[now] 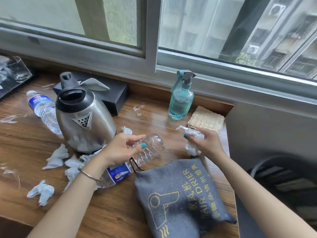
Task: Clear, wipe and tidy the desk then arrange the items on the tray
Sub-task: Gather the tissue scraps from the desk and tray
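My left hand [122, 148] grips an empty clear plastic bottle [149, 150] lying tilted over the wooden desk [154, 115], its base pointing right. My right hand [205, 143] holds crumpled white tissue [193, 134] just right of the bottle. A steel kettle [84, 121] with its lid open stands left of my left hand. Several crumpled tissues [56, 157] lie scattered across the desk's left half. A second water bottle [43, 109] lies behind the kettle. The dark tray [10, 86] with a glass [17, 69] sits at the far left edge.
A teal spray bottle [181, 100] stands near the window ledge beside a beige folded cloth [205, 119]. A grey hair-drier bag [181, 194] lies at the front right. A black tissue box [113, 95] sits behind the kettle. The desk ends at the right, beside a dark chair [283, 182].
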`<move>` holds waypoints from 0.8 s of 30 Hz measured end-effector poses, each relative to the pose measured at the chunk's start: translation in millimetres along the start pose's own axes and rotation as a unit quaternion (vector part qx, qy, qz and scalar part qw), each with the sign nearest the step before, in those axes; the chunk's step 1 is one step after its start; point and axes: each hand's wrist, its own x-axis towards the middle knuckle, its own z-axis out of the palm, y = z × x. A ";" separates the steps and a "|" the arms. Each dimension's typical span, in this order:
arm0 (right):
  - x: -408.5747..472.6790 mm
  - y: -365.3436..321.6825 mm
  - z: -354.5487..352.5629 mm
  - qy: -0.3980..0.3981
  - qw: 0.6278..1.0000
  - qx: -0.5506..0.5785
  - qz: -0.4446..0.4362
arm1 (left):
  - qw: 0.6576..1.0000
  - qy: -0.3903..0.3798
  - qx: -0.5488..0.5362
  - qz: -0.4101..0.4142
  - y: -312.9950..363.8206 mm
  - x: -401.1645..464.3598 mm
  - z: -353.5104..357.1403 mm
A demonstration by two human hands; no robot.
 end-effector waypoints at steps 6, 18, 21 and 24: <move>3.7 -1.4 -1.6 -0.008 0.999 0.037 0.005 | 0.994 -0.046 -0.102 -0.012 -0.1 -16.8 1.2; 21.0 -6.9 18.1 -0.048 0.998 0.041 0.004 | 0.996 -0.075 -0.054 -0.018 2.2 -19.8 13.3; 22.0 -8.6 25.9 -0.061 0.998 0.027 -0.018 | 0.995 -0.098 -0.003 -0.019 4.2 -19.1 17.5; 22.5 -5.7 30.1 -0.071 0.997 -0.002 -0.036 | 0.988 -0.147 -0.018 -0.032 8.0 -15.9 9.4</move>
